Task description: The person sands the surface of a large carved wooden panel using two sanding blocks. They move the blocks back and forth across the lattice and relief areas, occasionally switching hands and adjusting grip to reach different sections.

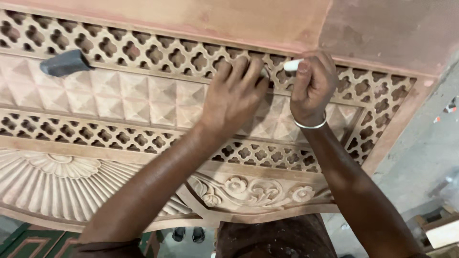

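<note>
A person's right hand [313, 88] is closed in a fist around a small white tool [292, 65], whose pale end sticks out toward the left hand, at the upper lattice band [143, 50] of a large carved wooden panel [134, 102]. A thin silver bangle [311, 125] circles the right wrist. The left hand [234, 95] lies just beside it, fingers bent and spread, fingertips pressing on the same pierced band and palm over the row of raised pyramid blocks [119, 98]; it grips nothing that can be seen. Whether the tool's working tip touches the wood cannot be told, as the hands hide it.

Both forearms reach up from the bottom edge across the panel. Below the pyramid row runs a second lattice band [95, 134], then a fluted fan carving [52, 184] at lower left and a scroll of carved flowers [253, 188] near the middle. A grey block [64, 63] rests on the upper lattice, well apart from the hands at far left. A pair of dark sandals [188, 234] sits on the floor [425, 153] under the panel's lower edge, and a pale wooden box [442, 229] stands at lower right.
</note>
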